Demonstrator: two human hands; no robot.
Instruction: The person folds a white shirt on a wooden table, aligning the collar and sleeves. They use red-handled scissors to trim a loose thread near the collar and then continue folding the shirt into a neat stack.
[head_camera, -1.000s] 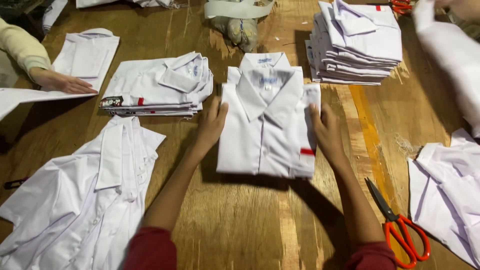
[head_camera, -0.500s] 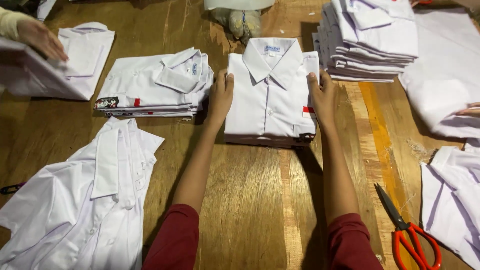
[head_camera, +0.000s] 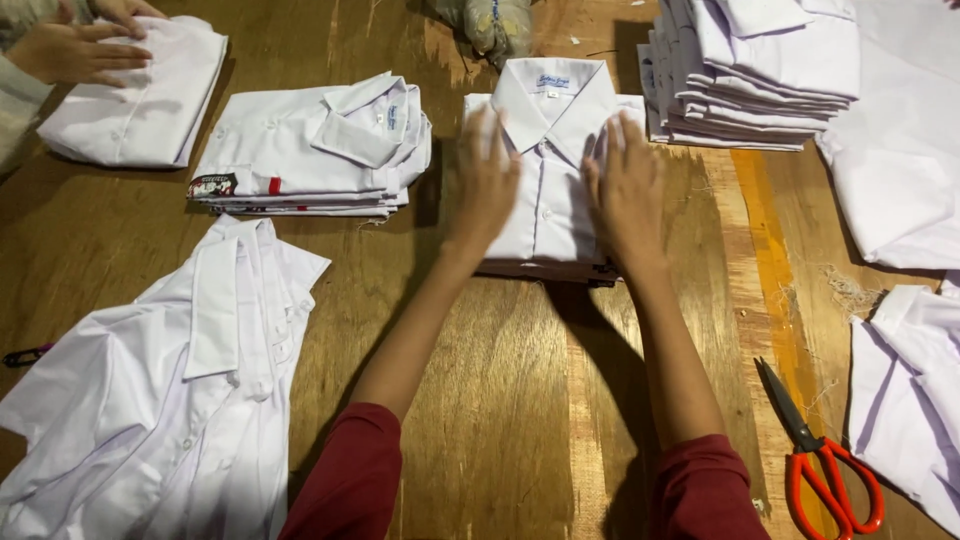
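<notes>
The folded white shirt lies collar-up near the table's far edge, its smooth cotton front buttoned, collar points crisp. The left hand and right hand rest flat on it, either side of the button placket, fingers stretched out and slightly spread, gripping nothing. The table is worn, grainy wood. A stack of folded shirts sits to the left, a taller pile toward the far right corner. Red-handled scissors lie by the near right edge.
</notes>
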